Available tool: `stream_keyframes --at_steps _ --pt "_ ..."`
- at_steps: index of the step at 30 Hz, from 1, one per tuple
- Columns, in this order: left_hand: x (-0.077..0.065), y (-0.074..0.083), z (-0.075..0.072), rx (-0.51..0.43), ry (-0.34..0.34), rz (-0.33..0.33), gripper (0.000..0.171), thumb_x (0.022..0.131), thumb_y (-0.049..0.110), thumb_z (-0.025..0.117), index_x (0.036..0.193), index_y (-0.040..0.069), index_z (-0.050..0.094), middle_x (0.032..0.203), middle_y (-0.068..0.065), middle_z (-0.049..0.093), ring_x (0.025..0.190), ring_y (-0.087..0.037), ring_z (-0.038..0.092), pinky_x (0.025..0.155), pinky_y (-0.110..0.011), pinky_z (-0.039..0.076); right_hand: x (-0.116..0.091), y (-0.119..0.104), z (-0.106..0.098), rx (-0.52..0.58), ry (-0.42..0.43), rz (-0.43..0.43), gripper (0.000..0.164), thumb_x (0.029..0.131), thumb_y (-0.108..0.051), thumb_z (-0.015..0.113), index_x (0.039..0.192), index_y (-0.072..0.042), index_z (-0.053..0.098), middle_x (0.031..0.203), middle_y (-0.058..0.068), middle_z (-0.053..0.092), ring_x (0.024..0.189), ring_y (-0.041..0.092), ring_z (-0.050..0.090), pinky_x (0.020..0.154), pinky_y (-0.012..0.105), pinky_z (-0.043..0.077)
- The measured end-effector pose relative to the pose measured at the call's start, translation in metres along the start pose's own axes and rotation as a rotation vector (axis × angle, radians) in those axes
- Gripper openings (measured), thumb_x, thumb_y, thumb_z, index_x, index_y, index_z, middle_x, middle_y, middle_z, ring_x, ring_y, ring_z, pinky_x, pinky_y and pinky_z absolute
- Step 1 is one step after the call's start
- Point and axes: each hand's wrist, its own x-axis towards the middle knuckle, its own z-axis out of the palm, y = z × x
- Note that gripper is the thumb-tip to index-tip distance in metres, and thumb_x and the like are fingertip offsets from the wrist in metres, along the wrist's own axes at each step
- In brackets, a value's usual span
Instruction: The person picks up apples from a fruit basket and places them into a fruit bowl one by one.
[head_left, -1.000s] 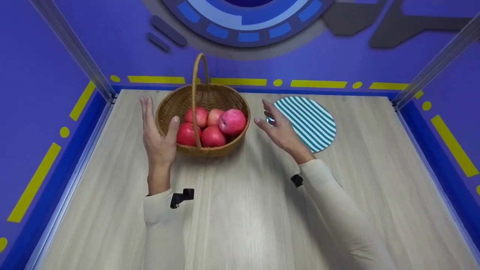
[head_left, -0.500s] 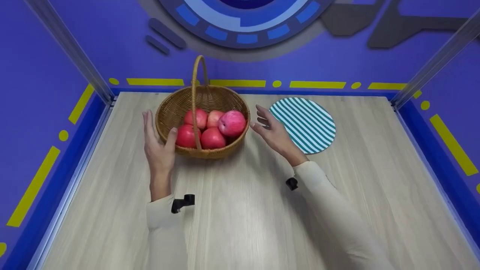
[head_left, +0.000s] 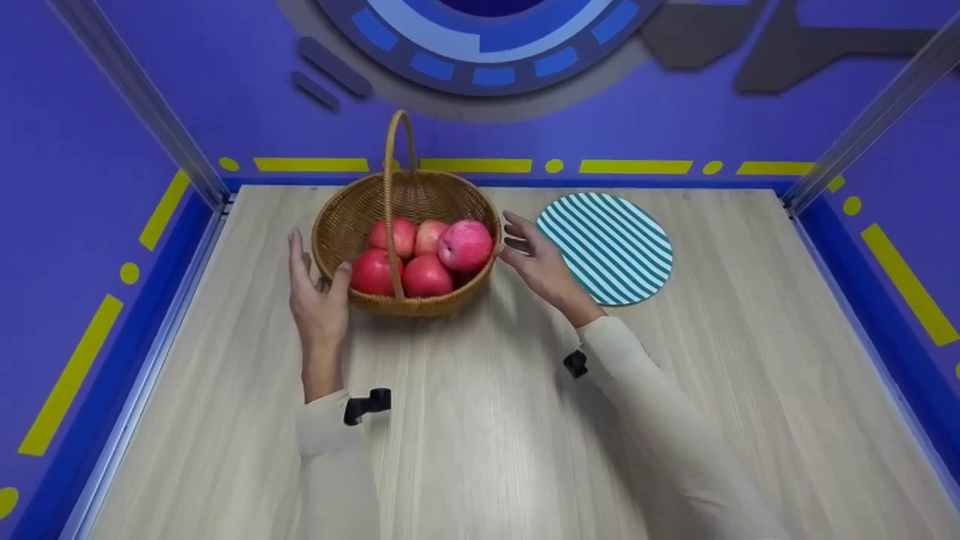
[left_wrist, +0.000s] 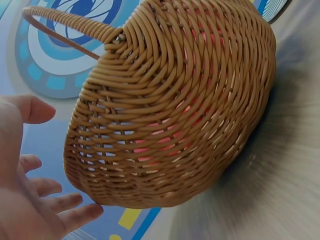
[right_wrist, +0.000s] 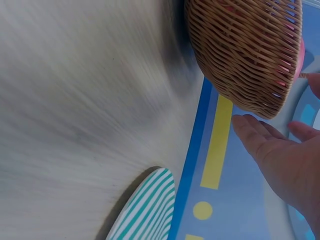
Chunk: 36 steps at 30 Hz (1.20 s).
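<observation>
A brown wicker basket (head_left: 352,217) with a tall arched handle (head_left: 390,180) stands toward the back left of the table. Inside it lie several red apples (head_left: 427,274), one of them a pinker apple (head_left: 465,246) at the right. My left hand (head_left: 320,307) is at the basket's left side, thumb near the rim and fingers spread. In the left wrist view that hand (left_wrist: 40,190) has loosely bent fingers beside the wicker. My right hand (head_left: 544,266) is at the basket's right side, fingers extended; whether they touch the rim I cannot tell.
A round green-and-white striped mat (head_left: 615,247) lies right of the basket, close to my right hand. Blue-purple panels (head_left: 247,112) with yellow dashes wall in the wooden table (head_left: 465,420) at the back and both sides.
Both hands have come closer to the basket: the left shifted slightly right and toward me, the right moved left, off the striped mat. Basket and apples stay put.
</observation>
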Motion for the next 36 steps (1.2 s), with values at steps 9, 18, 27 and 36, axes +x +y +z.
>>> stream_keyframes --at_steps 9,18,27,36 --pt "0.000 -0.009 -0.005 0.028 -0.026 -0.069 0.071 0.101 0.015 0.063 0.167 0.014 0.035 0.171 -0.007 0.033 0.152 -0.032 0.039 0.122 -0.053 0.036 0.003 0.008 0.009 0.076 -0.003 -0.002 0.062 0.106 -0.022 0.066 0.163 -0.013 0.044 0.156 0.015 0.053 0.137 0.029 0.058 0.113 0.045 0.049" --pt "0.002 -0.018 -0.008 0.019 -0.053 -0.064 0.063 0.101 0.013 0.062 0.161 0.013 0.044 0.164 -0.011 0.043 0.146 -0.036 0.046 0.119 -0.052 0.041 0.006 0.014 0.015 0.080 0.008 -0.007 0.061 0.106 -0.024 0.067 0.162 -0.015 0.046 0.156 0.014 0.052 0.135 0.031 0.059 0.112 0.044 0.050" --pt "0.002 -0.026 -0.008 -0.021 -0.062 -0.034 0.065 0.100 0.012 0.062 0.162 0.013 0.043 0.165 -0.013 0.040 0.143 -0.039 0.050 0.117 -0.046 0.045 0.007 0.019 0.017 0.075 0.021 -0.023 0.060 0.106 -0.023 0.067 0.162 -0.015 0.047 0.157 0.013 0.051 0.136 0.032 0.056 0.112 0.044 0.050" --pt "-0.001 -0.025 -0.006 -0.026 -0.066 0.031 0.065 0.099 0.009 0.064 0.161 0.010 0.043 0.164 -0.013 0.042 0.142 -0.040 0.050 0.116 -0.048 0.046 0.007 0.028 0.014 0.112 0.010 -0.013 0.060 0.103 -0.018 0.066 0.160 -0.014 0.047 0.158 0.010 0.050 0.139 0.029 0.053 0.112 0.045 0.050"
